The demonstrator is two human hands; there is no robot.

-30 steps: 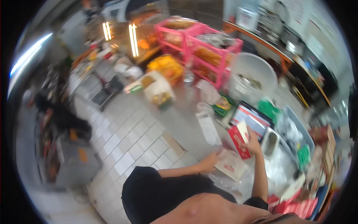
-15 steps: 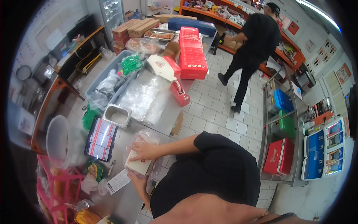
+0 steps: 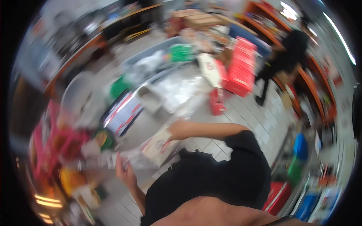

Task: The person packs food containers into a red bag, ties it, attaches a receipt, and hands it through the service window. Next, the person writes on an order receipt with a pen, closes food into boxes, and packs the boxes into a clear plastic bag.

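Observation:
A cream-coloured food carton lies inside a clear plastic bag near the table's close edge. My right hand reaches in from the right and grips the carton's far side, its fingers partly hidden. Left of the carton, my left hand is raised at the loose end of the plastic. Motion blur smears its fingers, so whether they pinch the bag does not show. Beyond the carton are a tablet with a lit screen and a steel container.
A stack of red cartons and a red tape dispenser stand farther right. Clear bags and a grey-blue bin lie beyond. A pink basket is at left. Another person stands by orange shelves.
The view has swung, and blur has set in. My left hand has left the carton's near side and moved left along the plastic. My right hand has shifted to the carton's far edge.

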